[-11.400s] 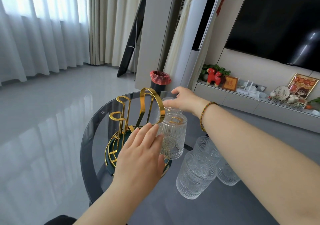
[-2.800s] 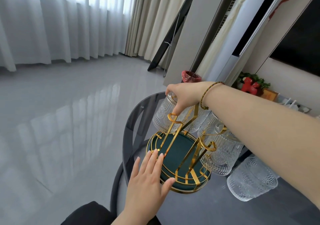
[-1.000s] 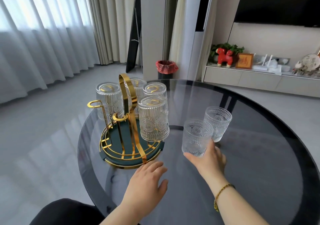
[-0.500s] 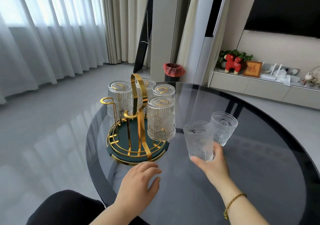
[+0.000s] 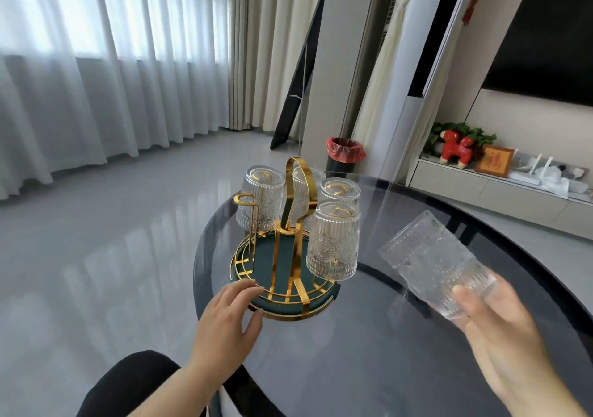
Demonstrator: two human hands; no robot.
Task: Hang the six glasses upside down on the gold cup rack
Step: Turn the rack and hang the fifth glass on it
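Hands occupy the near edge of the view; the left hand (image 5: 224, 317) lies low over the dark glass worktop (image 5: 369, 352) with fingers loosely spread and half curled, holding nothing; its fingertips (image 5: 253, 286) touch or nearly touch the near rim of the gold cup rack (image 5: 282, 275), and contact cannot be confirmed. The right hand (image 5: 494, 317) is closed around one held glass (image 5: 436, 266), gripping it at the lower end; the glass is raised clear of the worktop and tilted, its free end pointing up and to the left toward the rack; which end is the mouth cannot be told through the blur.

Rack position: just beyond the left hand, near the left edge of the round worktop; it has a round green base ringed in gold wire and a tall looped gold handle at centre. Four hung glasses (image 5: 333, 240) sit upside down on its pegs; one at the near right, one behind it, one behind the handle, one at the far left. A bare gold peg (image 5: 245, 198) stands at the near left, and the handle loop stands between that peg and the held glass.

Beyond the worktop: a bin with a red liner (image 5: 345, 153) on the grey floor; white curtains (image 5: 112, 73) at the far left; a low shelf with a red toy figure (image 5: 455, 148) at the far right.
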